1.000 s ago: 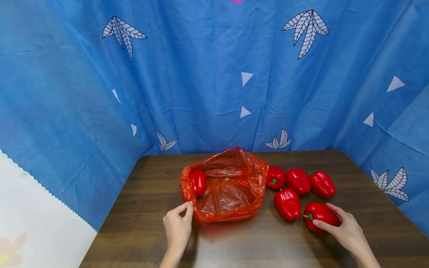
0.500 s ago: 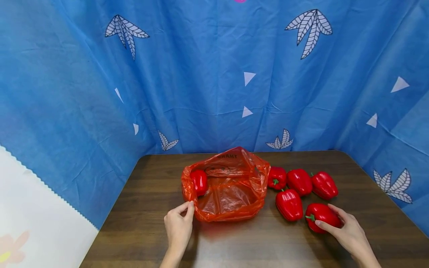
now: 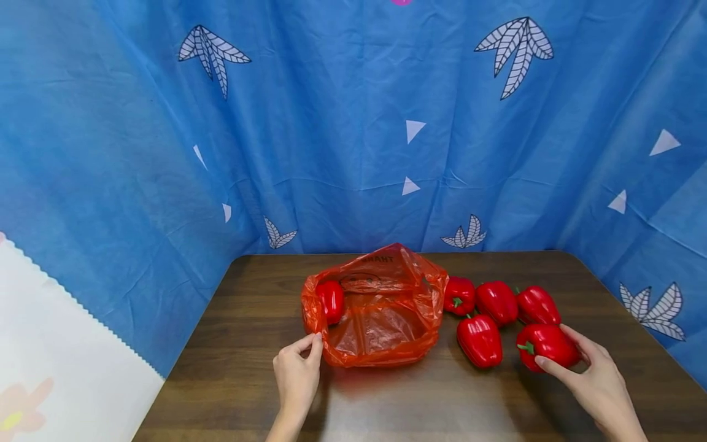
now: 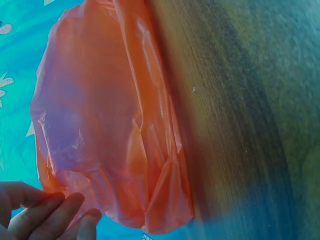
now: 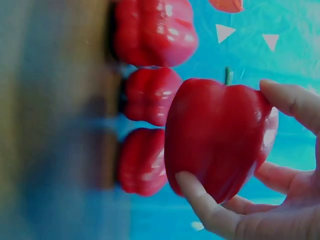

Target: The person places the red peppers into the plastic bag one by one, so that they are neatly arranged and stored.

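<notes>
A thin red plastic bag (image 3: 381, 358) lies with its mouth spread wide at the table's middle, and one red bell pepper (image 3: 331, 302) is inside at its left. My left hand (image 3: 297, 376) pinches the bag's near left rim between thumb and fingers. In the left wrist view the bag's side (image 4: 95, 115) hangs from those fingertips. My right hand (image 3: 599, 380) grips another red bell pepper (image 3: 552, 345) across its body, green stem pointing left. In the right wrist view this held pepper (image 5: 220, 135) is raised off the table, fingers and thumb on opposite sides.
Several more red bell peppers (image 3: 479, 341) lie close together right of the bag, behind and left of my right hand. The brown wooden table (image 3: 397, 411) ends at a blue curtain (image 3: 353, 123) with leaf prints. White cloth (image 3: 61, 344) hangs at the left.
The pepper in my right hand has come up off the table and shifted slightly right and away from me. My left hand keeps its pinch on the bag; the whole view drifts slightly.
</notes>
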Available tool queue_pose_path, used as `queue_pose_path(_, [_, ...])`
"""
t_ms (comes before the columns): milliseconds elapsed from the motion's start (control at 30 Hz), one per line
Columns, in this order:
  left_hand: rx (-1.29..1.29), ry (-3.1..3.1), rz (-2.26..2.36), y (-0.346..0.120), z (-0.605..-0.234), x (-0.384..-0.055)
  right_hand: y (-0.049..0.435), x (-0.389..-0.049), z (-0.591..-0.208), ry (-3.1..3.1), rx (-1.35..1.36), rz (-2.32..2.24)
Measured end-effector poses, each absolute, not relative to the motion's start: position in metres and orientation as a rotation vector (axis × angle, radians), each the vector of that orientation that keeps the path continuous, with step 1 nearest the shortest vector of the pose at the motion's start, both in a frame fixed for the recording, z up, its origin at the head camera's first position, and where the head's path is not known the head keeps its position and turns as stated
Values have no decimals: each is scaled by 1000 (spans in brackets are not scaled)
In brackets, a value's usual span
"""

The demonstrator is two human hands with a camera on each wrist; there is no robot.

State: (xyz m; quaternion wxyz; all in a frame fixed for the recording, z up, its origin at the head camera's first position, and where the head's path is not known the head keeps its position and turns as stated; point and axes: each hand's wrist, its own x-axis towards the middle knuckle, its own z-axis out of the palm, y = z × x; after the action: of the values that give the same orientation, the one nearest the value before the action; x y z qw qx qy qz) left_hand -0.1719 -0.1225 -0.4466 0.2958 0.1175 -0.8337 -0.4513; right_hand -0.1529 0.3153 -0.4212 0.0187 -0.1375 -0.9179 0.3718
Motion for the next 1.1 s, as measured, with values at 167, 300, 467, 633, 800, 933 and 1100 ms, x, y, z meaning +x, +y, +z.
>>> queue_pose_path(167, [319,-2214,-1201,-123,-446,-171,298,-158,-398,-2689,-196,1031])
queue_pose_path(300, [317,-2211,-1216,-123,-445,-171,275,-171,-378,-2594,12,1021])
queue_pose_path(467, [318,-2214,-1232,-123,-445,-170,238,-194,-358,-2566,227,1097])
queue_pose_path(633, [329,-2212,-1227,-122,-445,-169,199,-218,-347,-2583,384,1208])
queue_pose_path(800, [334,-2207,-1227,-123,-444,-169,157,-243,-349,-2633,498,1272])
queue_pose_path(933, [338,-2201,-1226,-122,-443,-168,128,-263,-357,-2674,590,1248])
queue_pose_path(1100, [340,-2193,-1229,-121,-443,-167,101,-285,-374,-2761,685,1204])
